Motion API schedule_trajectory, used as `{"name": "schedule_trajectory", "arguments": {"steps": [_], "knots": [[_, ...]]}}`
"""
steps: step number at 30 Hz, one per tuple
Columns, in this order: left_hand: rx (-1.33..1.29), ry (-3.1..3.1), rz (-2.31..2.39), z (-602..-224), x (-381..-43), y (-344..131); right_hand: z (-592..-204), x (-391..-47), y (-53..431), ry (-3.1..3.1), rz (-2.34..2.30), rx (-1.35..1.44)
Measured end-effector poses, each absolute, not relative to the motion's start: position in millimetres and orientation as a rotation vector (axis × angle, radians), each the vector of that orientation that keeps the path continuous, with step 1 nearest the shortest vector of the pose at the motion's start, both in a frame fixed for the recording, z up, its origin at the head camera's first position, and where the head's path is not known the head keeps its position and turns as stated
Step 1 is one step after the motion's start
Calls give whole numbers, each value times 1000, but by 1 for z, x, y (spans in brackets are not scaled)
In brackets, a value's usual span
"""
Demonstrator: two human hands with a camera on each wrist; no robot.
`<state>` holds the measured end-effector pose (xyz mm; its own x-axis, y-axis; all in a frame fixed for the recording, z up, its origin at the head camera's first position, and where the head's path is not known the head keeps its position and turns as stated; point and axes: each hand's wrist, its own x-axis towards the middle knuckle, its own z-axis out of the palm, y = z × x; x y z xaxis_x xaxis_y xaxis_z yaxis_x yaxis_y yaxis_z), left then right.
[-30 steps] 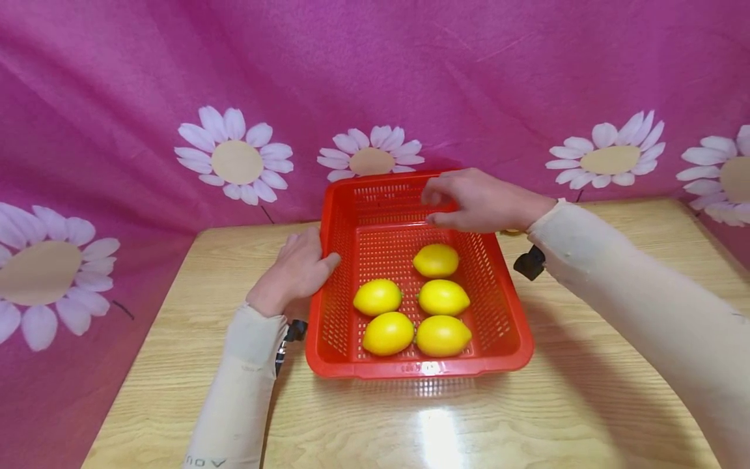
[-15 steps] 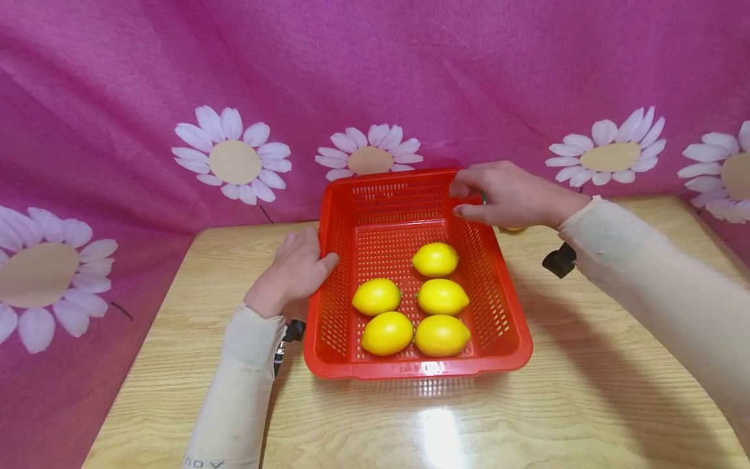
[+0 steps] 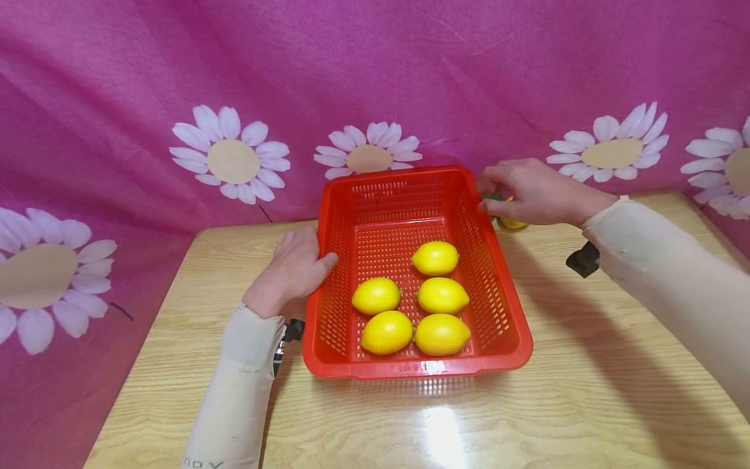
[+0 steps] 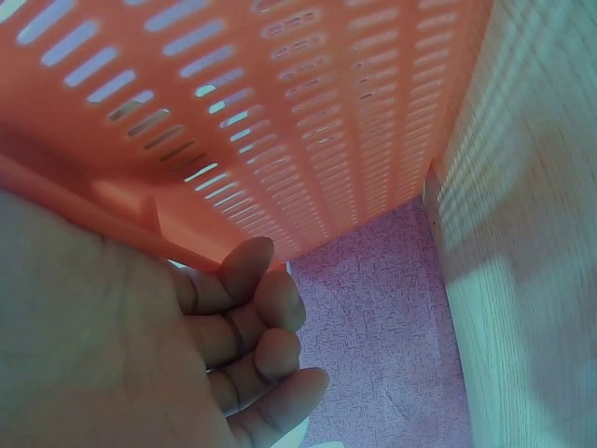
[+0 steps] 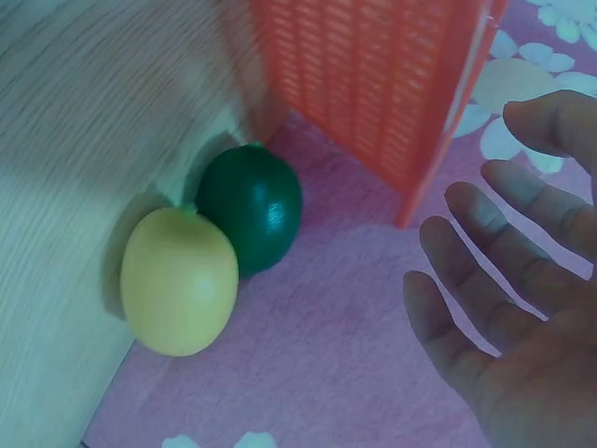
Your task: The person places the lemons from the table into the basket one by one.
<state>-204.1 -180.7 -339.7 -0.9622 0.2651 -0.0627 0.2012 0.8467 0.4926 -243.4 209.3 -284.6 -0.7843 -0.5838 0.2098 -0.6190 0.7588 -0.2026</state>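
Note:
Several yellow lemons [image 3: 442,296] lie on the floor of a red perforated plastic basket [image 3: 418,369]. My left hand [image 3: 293,267] holds the basket's left rim, thumb hooked over the inside and fingers loosely curled outside the wall. Just past the far right corner hovers my right hand [image 3: 536,192], its fingers [image 5: 466,308] spread and slightly bent, holding nothing. Behind the basket, a dark green fruit [image 5: 250,210] and a yellow fruit [image 5: 179,282] lie side by side on the table. In the head view the right hand partly hides both.
The basket stands on a light wood-grain table [image 3: 193,312], near its back edge. A pink cloth [image 3: 375,71] with white daisies hangs close behind and along the left side.
My right hand has moved right, from above the basket's inside to past its right rim, over the green and yellow fruit. The left hand and the lemons have stayed put.

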Motion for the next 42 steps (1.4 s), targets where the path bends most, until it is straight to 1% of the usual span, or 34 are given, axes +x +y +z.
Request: {"name": "schedule_trajectory", "arguments": {"steps": [7, 29, 42], "knots": [[411, 2927, 689, -339, -206, -181, -291, -246, 217, -2843, 382, 937], [383, 2910, 586, -338, -203, -181, -317, -261, 246, -2912, 278, 854], [378, 2920, 576, -339, -204, -181, -331, -268, 257, -2927, 328, 801]]}}
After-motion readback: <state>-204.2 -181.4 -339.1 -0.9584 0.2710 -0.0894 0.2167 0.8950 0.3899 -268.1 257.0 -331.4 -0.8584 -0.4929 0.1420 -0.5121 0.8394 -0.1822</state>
